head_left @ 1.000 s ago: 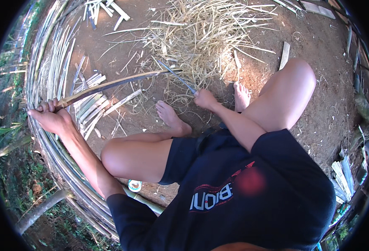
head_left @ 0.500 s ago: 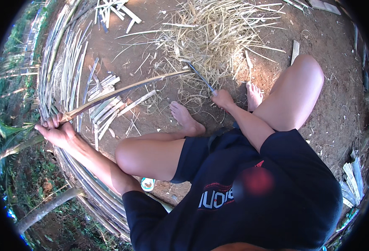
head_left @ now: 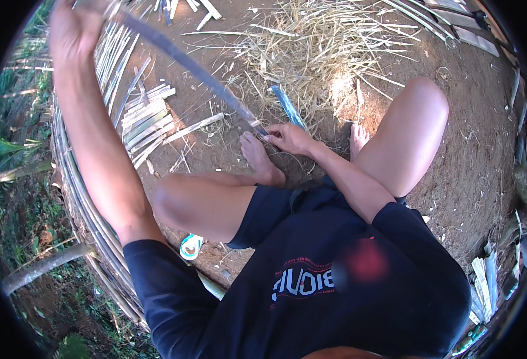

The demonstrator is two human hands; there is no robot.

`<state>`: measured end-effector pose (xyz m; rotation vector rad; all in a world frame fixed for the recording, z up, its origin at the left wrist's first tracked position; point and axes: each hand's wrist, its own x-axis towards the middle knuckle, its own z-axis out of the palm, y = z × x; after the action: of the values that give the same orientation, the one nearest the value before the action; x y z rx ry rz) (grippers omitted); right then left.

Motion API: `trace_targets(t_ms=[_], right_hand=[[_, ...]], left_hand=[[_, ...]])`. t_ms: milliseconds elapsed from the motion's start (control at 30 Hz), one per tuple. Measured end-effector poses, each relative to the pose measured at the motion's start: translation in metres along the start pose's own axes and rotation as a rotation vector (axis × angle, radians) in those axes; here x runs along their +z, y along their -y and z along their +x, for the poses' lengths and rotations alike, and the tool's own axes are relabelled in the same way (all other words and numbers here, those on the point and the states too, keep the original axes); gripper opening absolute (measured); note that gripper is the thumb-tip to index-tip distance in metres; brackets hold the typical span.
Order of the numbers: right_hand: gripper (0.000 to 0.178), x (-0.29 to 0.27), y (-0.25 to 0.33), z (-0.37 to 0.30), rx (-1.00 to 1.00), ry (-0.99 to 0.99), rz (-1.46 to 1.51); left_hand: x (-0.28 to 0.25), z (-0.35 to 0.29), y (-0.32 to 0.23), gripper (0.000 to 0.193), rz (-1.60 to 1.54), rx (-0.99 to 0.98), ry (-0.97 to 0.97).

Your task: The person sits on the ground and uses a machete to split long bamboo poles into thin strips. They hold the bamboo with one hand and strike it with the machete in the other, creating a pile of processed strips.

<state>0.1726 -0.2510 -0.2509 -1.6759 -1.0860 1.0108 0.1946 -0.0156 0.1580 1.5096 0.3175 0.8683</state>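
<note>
My left hand (head_left: 77,33), blurred at the upper left edge, is closed on one end of a long bamboo strip (head_left: 186,60). The strip slants down to the right, its darker side showing. At the strip's lower end, the thumb and fingers of my right hand (head_left: 292,139) pinch the tip, above my bare foot. A knife's bluish blade (head_left: 288,107) sticks out beyond the right hand's knuckles, pointing away from me; its handle is hidden by that hand.
A heap of pale shavings (head_left: 311,45) lies ahead. Cut bamboo slats (head_left: 147,122) are piled to the left, near long thin strips (head_left: 117,60). Bundled poles (head_left: 105,233) border the ground on my left. A white-and-green container (head_left: 190,246) stands beside my left knee.
My left hand has swung up and away, raising its end of the strip. My right hand has shifted left to pinch the other end, and the knife blade has turned to show its flat.
</note>
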Motion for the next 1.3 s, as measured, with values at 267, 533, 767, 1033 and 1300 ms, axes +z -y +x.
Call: trace_targets(t_ms=[267, 533, 767, 1033, 1300], right_hand=[[0.028, -0.017, -0.013, 0.017, 0.074, -0.148, 0.497], [0.03, -0.019, 0.003, 0.018, 0.332, -0.172, 0.941], [0.026, -0.006, 0.015, 0.03, 0.319, -0.119, 1.107], [0.035, -0.004, 0.009, 0.03, 0.298, -0.184, 0.98], [0.052, 0.029, -0.112, -0.001, 0.628, -0.288, -0.461]], left_hand=[[0.009, -0.087, 0.11, 0.054, 1.093, -0.165, 0.572], [-0.005, -0.235, 0.149, 0.05, 1.353, -0.594, 1.053], [-0.049, -0.265, 0.184, 0.037, 0.827, -0.783, 0.617], [-0.064, -0.25, 0.171, 0.026, 0.439, -0.911, 0.18], [-0.093, -0.181, 0.066, 0.028, 0.843, -0.166, -0.002]])
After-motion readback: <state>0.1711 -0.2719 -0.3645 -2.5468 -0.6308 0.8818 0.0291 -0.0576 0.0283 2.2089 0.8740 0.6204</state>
